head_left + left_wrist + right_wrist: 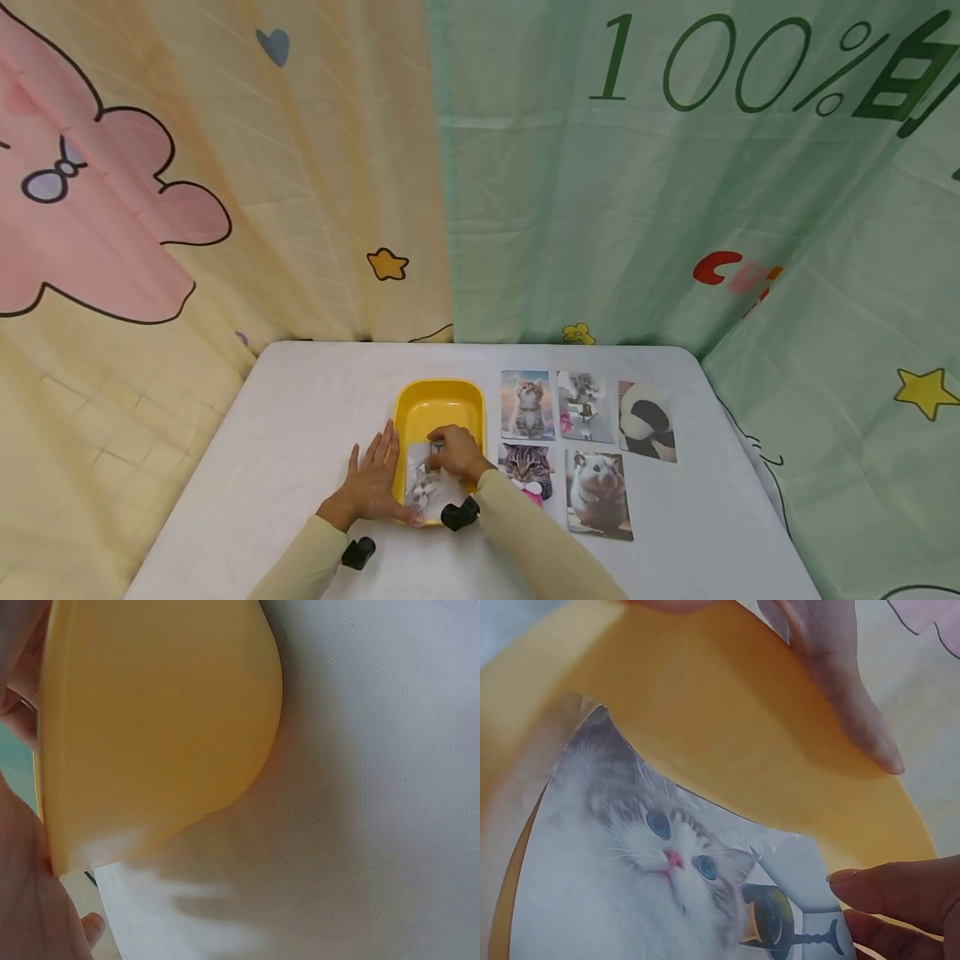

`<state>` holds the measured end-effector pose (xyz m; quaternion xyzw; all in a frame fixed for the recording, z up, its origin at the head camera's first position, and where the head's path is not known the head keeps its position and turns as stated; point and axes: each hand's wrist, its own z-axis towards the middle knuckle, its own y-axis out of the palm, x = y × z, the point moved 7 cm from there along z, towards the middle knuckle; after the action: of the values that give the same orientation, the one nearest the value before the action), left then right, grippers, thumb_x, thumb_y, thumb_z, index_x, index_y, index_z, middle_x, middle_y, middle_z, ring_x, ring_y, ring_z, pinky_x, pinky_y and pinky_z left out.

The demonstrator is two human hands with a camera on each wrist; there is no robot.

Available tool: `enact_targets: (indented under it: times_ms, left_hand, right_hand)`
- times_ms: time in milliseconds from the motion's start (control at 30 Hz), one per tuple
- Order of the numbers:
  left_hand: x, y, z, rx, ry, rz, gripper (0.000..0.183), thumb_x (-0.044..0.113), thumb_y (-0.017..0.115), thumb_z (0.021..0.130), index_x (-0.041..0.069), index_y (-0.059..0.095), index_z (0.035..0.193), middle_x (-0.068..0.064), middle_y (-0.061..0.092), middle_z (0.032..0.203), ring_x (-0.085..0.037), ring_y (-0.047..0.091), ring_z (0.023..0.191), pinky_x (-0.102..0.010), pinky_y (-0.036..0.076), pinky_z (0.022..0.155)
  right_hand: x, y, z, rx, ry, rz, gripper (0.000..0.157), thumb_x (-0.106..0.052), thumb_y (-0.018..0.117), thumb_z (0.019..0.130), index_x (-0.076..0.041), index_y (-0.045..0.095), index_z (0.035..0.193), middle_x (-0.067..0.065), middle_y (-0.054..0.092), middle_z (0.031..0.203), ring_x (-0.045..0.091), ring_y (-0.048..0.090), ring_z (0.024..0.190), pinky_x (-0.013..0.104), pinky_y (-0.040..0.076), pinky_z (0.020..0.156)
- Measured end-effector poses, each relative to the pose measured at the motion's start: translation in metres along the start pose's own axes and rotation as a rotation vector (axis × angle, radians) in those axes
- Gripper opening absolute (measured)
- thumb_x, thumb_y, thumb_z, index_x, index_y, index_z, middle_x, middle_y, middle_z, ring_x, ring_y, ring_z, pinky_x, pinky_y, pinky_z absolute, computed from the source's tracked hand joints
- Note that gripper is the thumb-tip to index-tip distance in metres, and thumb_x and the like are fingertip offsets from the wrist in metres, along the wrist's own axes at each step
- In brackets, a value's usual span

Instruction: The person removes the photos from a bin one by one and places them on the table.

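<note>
A yellow plastic tray [438,412] stands on the white table, with a picture card [630,862] of a fluffy, blue-eyed kitten lying in its near part. My right hand [461,454] reaches over the tray's right rim and pinches the card near its far end between thumb and fingers. Along the tray's left side rests my left hand [367,486], fingers straight and spread, with its thumb at the near rim. The left wrist view shows its palm [37,885] against the rim of the tray's curved wall [165,712].
Several picture cards lie right of the tray in two rows: a sitting kitten [528,405], a grey cat with pink flowers [586,407], a black-and-white animal [647,421], a tabby [527,467] and a chubby rodent [599,493]. Printed curtains [360,167] hang behind the table [315,392].
</note>
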<state>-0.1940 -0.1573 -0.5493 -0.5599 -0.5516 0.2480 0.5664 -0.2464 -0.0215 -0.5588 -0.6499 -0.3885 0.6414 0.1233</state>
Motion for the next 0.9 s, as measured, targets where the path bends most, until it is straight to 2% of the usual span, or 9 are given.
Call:
enact_targets:
  times_ms: [233,400,467,633,800,900]
  left_hand:
    - [0.0,0.0,0.0,-0.015,-0.007,0.001,0.148,0.074,0.078,0.052,-0.009,0.005,0.15,-0.023,-0.004,0.159,-0.042,0.01,0.144,-0.067,0.002,0.11]
    - [-0.001,0.002,0.002,-0.025,-0.011,0.001,0.149,0.076,0.077,0.051,-0.008,0.004,0.151,-0.023,-0.005,0.159,-0.042,0.009,0.144,-0.066,0.0,0.11]
    - [-0.001,0.003,0.003,-0.029,-0.014,0.0,0.15,0.077,0.076,0.051,-0.007,0.003,0.151,-0.022,-0.005,0.159,-0.041,0.008,0.145,-0.066,-0.001,0.11]
    - [-0.002,0.003,0.003,-0.023,-0.012,0.0,0.151,0.078,0.075,0.05,-0.007,0.002,0.151,-0.022,-0.005,0.159,-0.041,0.009,0.145,-0.066,-0.001,0.11]
    - [-0.002,0.003,0.004,-0.02,-0.014,0.003,0.151,0.077,0.076,0.05,-0.006,0.002,0.151,-0.021,-0.006,0.16,-0.041,0.009,0.145,-0.066,-0.001,0.11]
    - [-0.002,0.003,0.003,-0.025,-0.019,-0.001,0.151,0.077,0.076,0.05,-0.006,0.003,0.151,-0.022,-0.006,0.159,-0.042,0.009,0.144,-0.066,-0.001,0.11]
  right_hand:
    - [-0.008,-0.009,-0.004,0.003,-0.079,0.037,0.037,-0.008,0.078,0.079,-0.001,0.069,0.114,0.008,0.071,0.109,0.023,0.065,0.103,0.033,0.053,0.088]
    - [-0.012,-0.017,-0.007,0.034,-0.133,0.124,0.03,0.002,0.07,0.081,0.005,0.069,0.11,0.01,0.072,0.099,0.024,0.068,0.094,0.033,0.055,0.083]
    - [-0.011,-0.019,-0.007,0.048,-0.14,0.127,0.027,0.004,0.069,0.082,0.005,0.07,0.109,0.01,0.072,0.098,0.024,0.068,0.094,0.033,0.055,0.083]
    - [-0.009,-0.022,-0.009,0.061,-0.142,0.099,0.021,0.001,0.072,0.082,-0.003,0.074,0.102,0.005,0.073,0.1,0.021,0.067,0.097,0.032,0.054,0.085]
    - [-0.009,-0.025,-0.01,0.081,-0.169,0.11,0.014,0.001,0.073,0.082,-0.006,0.077,0.093,0.003,0.074,0.09,0.016,0.068,0.086,0.027,0.055,0.077]
    - [-0.009,-0.024,-0.01,0.063,-0.189,0.129,0.012,-0.001,0.072,0.083,-0.007,0.078,0.091,0.002,0.074,0.088,0.013,0.068,0.084,0.025,0.054,0.076]
